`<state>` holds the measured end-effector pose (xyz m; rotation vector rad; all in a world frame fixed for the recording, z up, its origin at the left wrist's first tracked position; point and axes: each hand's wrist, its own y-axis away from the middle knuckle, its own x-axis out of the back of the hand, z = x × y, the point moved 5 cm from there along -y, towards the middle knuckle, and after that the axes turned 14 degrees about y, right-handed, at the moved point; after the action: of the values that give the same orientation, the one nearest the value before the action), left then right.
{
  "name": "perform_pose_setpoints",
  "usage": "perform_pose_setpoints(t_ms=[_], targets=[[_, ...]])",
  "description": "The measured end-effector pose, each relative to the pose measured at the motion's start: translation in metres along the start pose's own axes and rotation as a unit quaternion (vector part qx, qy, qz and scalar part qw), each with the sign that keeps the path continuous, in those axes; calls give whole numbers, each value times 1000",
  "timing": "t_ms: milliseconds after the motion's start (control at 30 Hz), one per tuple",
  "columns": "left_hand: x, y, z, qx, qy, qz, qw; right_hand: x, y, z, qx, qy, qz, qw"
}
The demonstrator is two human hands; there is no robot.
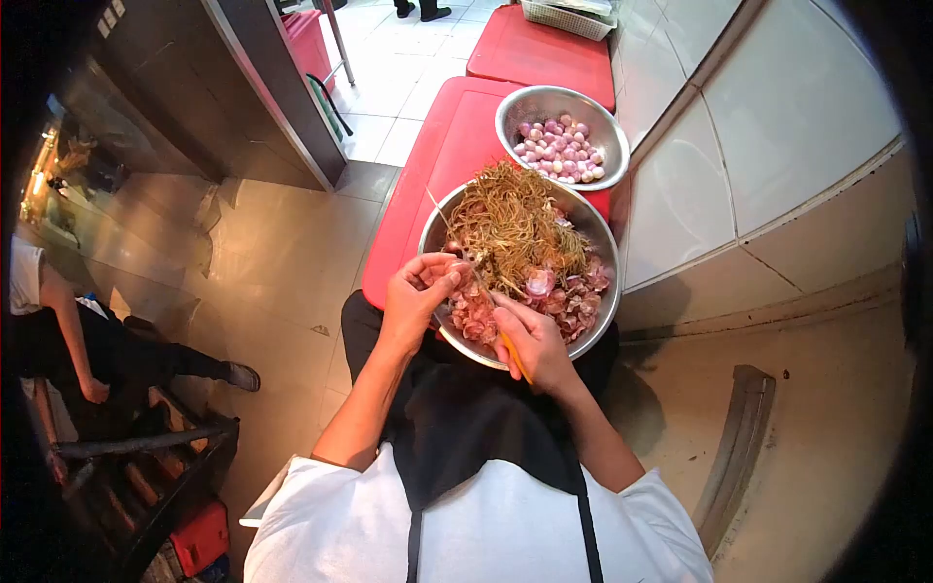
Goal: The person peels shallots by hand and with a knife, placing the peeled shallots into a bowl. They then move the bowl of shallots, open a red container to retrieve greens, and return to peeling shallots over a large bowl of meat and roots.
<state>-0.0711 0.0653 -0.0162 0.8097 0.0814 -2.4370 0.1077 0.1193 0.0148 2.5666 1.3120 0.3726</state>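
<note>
My left hand (425,291) is over the near left part of a large metal bowl, its fingers closed on a small shallot (460,273). In my right hand (530,340) is a knife with a yellow handle (516,358), its blade pointing up toward the shallot. The large bowl (611,309) holds a heap of brown dry roots (512,222) and pink papery skins (573,303). Just behind it, a smaller metal colander (615,146) contains several peeled shallots (561,149).
Both bowls rest on a red lid (428,141). Farther back are another red lid (530,53) and a white basket (569,19). A tiled wall (777,117) stands at right. A seated person (107,350) is at left, and another person's feet (423,12) show at the top.
</note>
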Motion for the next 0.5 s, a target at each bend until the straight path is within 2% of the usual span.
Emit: perform_pose_setpoints(t_ms=[200, 500], targets=[[8, -1, -12, 10, 15, 8, 1000, -11, -16, 1, 37, 28, 10, 999], [7, 1, -20, -41, -41, 27, 998, -18, -20, 6, 38, 20, 13, 999]])
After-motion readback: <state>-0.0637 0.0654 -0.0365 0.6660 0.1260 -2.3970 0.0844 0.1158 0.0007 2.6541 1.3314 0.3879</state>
